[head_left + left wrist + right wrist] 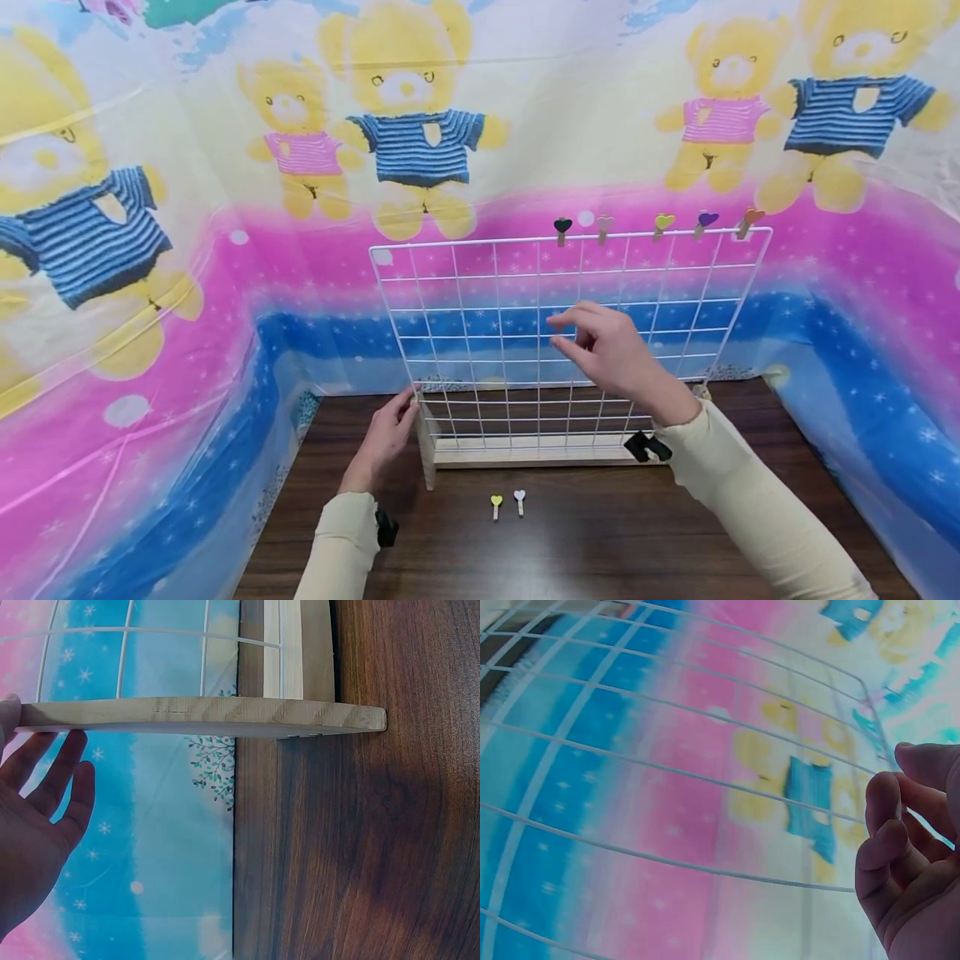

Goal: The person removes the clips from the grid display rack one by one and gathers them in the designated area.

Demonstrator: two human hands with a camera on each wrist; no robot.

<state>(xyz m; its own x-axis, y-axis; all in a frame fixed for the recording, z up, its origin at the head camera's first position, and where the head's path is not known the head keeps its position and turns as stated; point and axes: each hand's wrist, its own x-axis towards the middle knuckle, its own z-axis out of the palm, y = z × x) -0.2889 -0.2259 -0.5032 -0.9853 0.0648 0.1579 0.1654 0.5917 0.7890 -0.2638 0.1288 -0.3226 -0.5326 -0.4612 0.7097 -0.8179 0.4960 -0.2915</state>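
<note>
My left hand [386,437] grips the wooden side panel [225,712] of a stand, thumb on one face and fingers on the other. Upright in the stand is a white wire grid [517,336]. My right hand [615,350] is in front of the grid's middle, fingers bent loosely, a gap between thumb and forefinger and nothing held. Several heart clothespins sit along the top wire toward the right, from a dark green clothespin [562,227] to an orange clothespin [750,219]. A yellow heart clothespin [497,505] and a white heart clothespin [520,502] lie on the table.
The dark wood table [585,542] extends in front of the stand. A pale wooden base bar [525,452] runs under the grid. Printed bear cloth [300,275] hangs behind and at both sides. Black wrist straps [647,447] are on the sleeves.
</note>
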